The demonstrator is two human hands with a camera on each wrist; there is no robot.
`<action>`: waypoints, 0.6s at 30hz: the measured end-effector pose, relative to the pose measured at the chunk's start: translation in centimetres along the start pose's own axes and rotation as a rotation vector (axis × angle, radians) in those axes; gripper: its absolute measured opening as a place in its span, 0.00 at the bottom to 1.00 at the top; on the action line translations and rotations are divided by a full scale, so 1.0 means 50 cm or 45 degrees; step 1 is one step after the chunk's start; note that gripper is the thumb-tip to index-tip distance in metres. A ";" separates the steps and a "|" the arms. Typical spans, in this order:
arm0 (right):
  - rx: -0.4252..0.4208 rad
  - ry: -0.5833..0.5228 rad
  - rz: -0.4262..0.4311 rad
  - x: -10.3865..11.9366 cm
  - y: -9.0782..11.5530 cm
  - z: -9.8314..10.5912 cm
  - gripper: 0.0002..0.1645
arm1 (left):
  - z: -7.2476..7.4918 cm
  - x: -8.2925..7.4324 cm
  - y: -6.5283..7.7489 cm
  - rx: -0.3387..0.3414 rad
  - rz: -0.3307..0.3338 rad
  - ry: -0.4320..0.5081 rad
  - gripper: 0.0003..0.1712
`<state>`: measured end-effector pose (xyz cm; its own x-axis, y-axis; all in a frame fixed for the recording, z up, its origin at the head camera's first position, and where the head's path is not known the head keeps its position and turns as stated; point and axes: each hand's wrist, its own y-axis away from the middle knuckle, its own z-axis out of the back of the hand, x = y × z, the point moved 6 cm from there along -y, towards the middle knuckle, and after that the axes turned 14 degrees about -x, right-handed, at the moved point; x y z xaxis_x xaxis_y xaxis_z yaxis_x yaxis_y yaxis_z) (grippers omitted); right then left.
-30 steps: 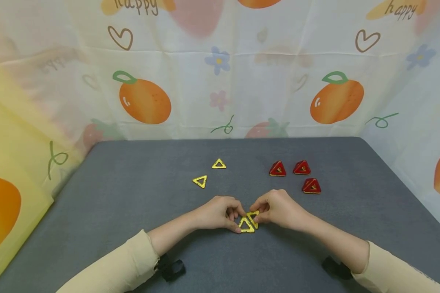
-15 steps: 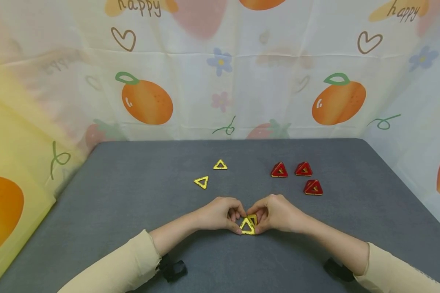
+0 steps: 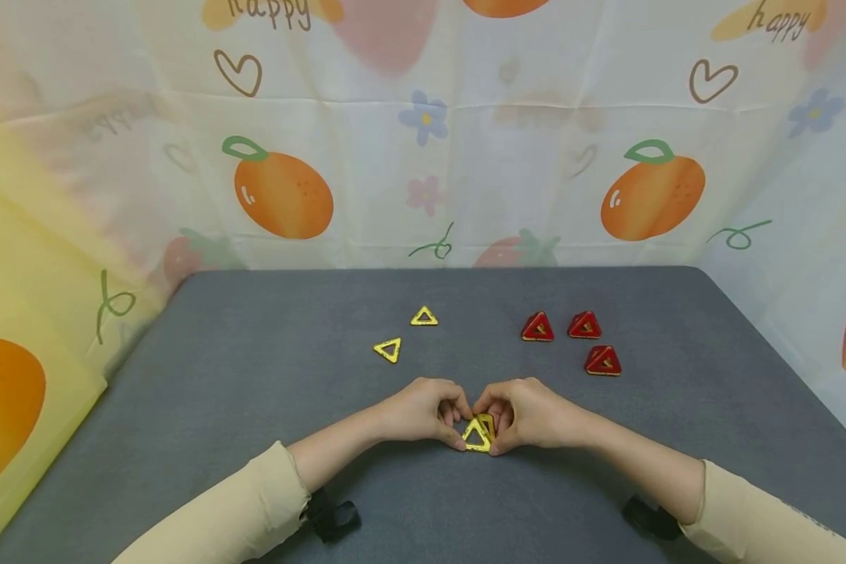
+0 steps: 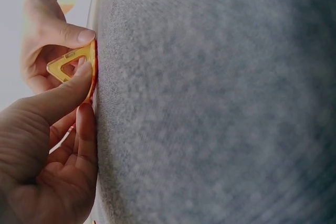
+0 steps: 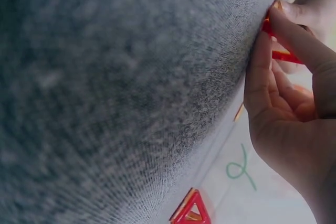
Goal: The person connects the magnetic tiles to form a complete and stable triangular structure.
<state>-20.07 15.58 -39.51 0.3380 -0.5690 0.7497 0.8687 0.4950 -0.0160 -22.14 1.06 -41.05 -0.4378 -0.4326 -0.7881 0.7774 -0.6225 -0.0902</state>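
Two yellow triangular magnetic tiles meet between my hands near the middle of the table. The front tile (image 3: 476, 449) leans up, its top corner and lower left corner pinched by my left hand (image 3: 416, 411). Behind its right side is the second tile (image 3: 491, 425), which my right hand (image 3: 539, 411) grips between thumb and index finger. In the left wrist view a yellow tile (image 4: 55, 67) stands tilted on the table, thumbs of both hands on it. From the right wrist, fingers hide most of the tiles; a red-orange edge (image 5: 286, 56) shows.
Two loose yellow triangle tiles, one farther back (image 3: 424, 322) and one nearer (image 3: 388, 342), lie flat beyond the left hand. Red triangular pyramids stand at the back right: left (image 3: 538, 329), right (image 3: 584, 327) and front (image 3: 603, 363). A printed curtain (image 3: 366, 172) hangs behind the grey table (image 3: 268, 352).
The right hand has brought its tile in against the left one, and its thumb has come down to the lower right corner. Over the last half second the hands barely move.
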 end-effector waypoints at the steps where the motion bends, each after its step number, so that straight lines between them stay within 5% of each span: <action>1: 0.006 0.003 0.005 0.000 0.001 -0.001 0.23 | 0.000 -0.001 0.000 -0.002 -0.006 -0.003 0.16; 18: 0.007 0.050 0.059 -0.002 0.000 -0.005 0.21 | 0.000 -0.004 0.000 0.010 0.006 -0.016 0.16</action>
<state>-20.01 15.46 -39.77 0.3917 -0.5708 0.7216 0.8501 0.5246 -0.0464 -22.06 1.14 -40.91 -0.4400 -0.4433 -0.7810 0.7759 -0.6254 -0.0821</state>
